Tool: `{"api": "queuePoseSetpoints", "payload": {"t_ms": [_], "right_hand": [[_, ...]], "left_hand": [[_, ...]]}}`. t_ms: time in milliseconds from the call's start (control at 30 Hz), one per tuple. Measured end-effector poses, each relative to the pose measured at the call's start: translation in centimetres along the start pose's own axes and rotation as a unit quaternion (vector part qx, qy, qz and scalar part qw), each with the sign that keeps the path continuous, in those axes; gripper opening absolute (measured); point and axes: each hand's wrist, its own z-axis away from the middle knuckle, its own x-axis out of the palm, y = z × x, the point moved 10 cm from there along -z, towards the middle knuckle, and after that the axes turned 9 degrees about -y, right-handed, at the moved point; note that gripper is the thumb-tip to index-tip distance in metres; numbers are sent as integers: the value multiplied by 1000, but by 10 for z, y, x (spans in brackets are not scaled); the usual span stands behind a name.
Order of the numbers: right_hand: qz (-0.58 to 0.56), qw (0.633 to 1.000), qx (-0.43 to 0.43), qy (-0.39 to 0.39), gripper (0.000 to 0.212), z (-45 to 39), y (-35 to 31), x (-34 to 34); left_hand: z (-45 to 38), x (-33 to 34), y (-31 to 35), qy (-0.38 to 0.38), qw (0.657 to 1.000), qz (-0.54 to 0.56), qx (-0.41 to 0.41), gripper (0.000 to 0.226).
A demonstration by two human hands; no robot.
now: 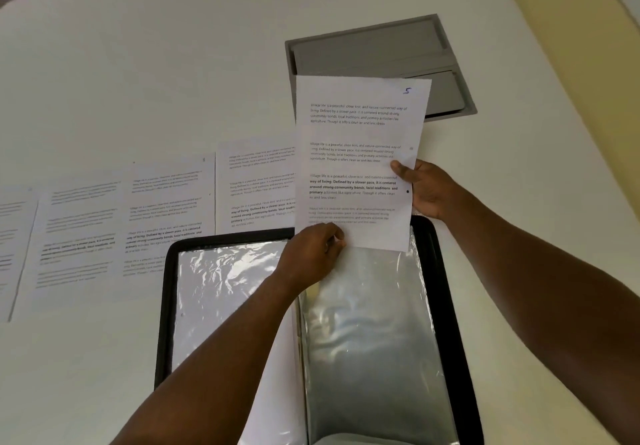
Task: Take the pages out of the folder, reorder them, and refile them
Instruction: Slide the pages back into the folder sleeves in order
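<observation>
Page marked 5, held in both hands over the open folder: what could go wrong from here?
1. The page marked 5 is pinched only at its edges by the left hand and right hand; it may buckle or crease.
2. The plastic sleeve looks crinkled, so the sheet could snag going in.
3. The pages on the table overlap, so their order could get mixed.

Both hands hold one printed page (356,164) w/ a handwritten "5" top right, above the far end of the open black folder (446,306). Left hand (311,257) pinches its near edge; right hand (427,190) grips its right edge, thumb on the front. Clear plastic sleeves (363,323) lie in the folder. Other printed pages (166,216) lie in a row on the white table (138,81), left of the held page. Grey recessed hatch (377,53) sits just beyond it.
</observation>
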Motion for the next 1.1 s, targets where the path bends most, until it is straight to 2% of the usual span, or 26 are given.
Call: {"api": "queuePoseSetpoints", "payload": {"t_ms": [133, 333, 533, 733, 867, 1100], "right_hand": [[54, 998, 5, 10, 32, -5, -6, -10], [119, 992, 20, 23, 35, -16, -12, -14], [185, 982, 41, -3, 30, -22, -16, -11], [239, 968, 68, -14, 38, -26, -27, -22], [251, 965, 77, -25, 41, -32, -25, -16], [337, 939, 64, -17, 40, -38, -23, -17]], "left_hand": [[-2, 4, -17, -38, 998, -3, -40, 20], [-9, -8, -12, -19, 999, -14, -36, 11], [-11, -4, -11, -40, 997, -49, -37, 10], [-8, 0, -23, -84, 992, -78, -60, 33], [-11, -5, -23, -79, 992, -80, -60, 16], [-9, -8, -21, -69, 991, -101, -50, 17]]}}
